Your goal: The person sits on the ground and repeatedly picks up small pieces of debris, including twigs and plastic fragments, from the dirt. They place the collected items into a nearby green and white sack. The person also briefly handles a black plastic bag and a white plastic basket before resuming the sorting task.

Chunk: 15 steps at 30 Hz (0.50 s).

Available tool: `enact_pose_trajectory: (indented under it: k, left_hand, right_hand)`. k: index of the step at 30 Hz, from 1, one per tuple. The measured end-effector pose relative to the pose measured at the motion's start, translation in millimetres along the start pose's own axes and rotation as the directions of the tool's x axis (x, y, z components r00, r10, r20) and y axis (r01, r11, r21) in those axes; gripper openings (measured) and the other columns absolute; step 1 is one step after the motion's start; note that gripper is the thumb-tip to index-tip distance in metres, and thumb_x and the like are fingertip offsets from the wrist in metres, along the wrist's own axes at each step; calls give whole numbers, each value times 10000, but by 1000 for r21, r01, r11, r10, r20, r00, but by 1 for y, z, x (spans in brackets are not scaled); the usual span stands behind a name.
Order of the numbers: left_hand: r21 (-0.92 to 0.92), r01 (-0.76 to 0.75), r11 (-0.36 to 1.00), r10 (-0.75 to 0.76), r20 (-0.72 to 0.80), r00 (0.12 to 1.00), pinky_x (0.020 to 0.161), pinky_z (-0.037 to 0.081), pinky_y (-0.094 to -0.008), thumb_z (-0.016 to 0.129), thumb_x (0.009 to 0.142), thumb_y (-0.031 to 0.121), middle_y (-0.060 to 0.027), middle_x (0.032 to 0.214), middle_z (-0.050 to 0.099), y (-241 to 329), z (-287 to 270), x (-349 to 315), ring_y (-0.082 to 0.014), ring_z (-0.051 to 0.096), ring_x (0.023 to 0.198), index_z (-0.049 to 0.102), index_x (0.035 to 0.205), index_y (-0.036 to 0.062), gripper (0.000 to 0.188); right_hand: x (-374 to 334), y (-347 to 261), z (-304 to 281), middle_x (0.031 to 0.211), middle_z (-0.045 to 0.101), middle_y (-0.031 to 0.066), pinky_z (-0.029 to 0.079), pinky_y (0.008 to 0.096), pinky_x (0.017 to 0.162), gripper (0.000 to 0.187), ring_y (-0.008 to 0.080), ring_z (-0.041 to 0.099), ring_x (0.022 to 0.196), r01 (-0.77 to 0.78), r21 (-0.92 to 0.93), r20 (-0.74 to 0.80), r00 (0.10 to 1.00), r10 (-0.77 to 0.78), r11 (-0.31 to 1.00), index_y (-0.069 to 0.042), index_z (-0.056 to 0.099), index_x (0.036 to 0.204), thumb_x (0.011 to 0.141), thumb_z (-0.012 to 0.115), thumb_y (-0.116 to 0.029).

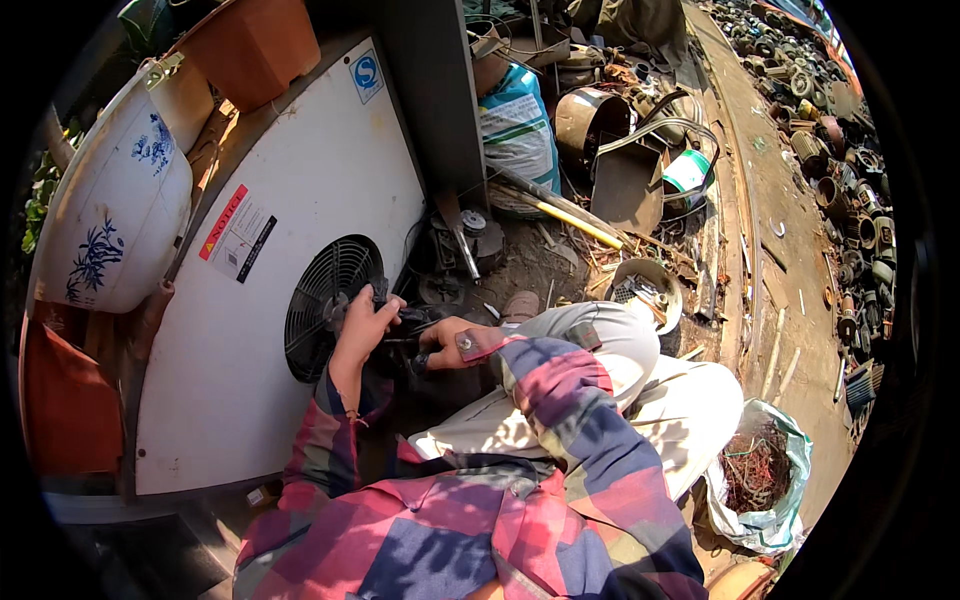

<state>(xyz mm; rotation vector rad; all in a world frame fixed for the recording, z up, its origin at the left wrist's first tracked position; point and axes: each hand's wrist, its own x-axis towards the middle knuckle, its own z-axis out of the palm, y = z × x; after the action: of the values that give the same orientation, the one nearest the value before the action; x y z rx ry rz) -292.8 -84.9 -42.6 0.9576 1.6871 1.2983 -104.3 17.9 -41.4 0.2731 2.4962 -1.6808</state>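
Note:
In front of a white metal panel (310, 150), both my hands are close together, in shadow. My left hand (366, 325) is closed around a small dark part (379, 291), beside the round black fan grille (325, 285) set in the panel. My right hand (452, 343) is a little to its right, fingers curled closed on something dark that I cannot make out. Dark shapes fill the gap between the hands, too shadowed to name. Just beyond them, a metal rod or tool handle (466, 250) lies among dark round parts (480, 232).
A white and blue flowered pot (125, 215) and terracotta planters (255, 50) line the left. At the back stand a blue and white sack (518, 125) and a rusty can (592, 118). A bucket of scraps (655, 290) and a sack of wire (765, 470) lie right.

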Motion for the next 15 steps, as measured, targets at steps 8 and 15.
enact_pose_trajectory:
  k: [8,15]
  left_hand:
    - [-70,89,994,-96,-104,990,498,365,-187,581,930,148,-39,796,642,-22,-14,-30,-59,497,575,594,1040,2,183]
    - [-262,-265,928,196,-262,945,468,314,-166,504,970,135,-44,797,647,66,-41,-62,-37,469,558,581,1119,-28,234]
  right_hand:
    - [-22,-24,-24,783,634,51,472,274,671,301,116,582,733,-148,250,-349,908,231,957,35,617,996,821,667,-204]
    - [-46,-24,-48,807,589,47,412,243,642,124,117,534,705,214,514,-340,940,-32,831,-1,608,847,828,623,-122]
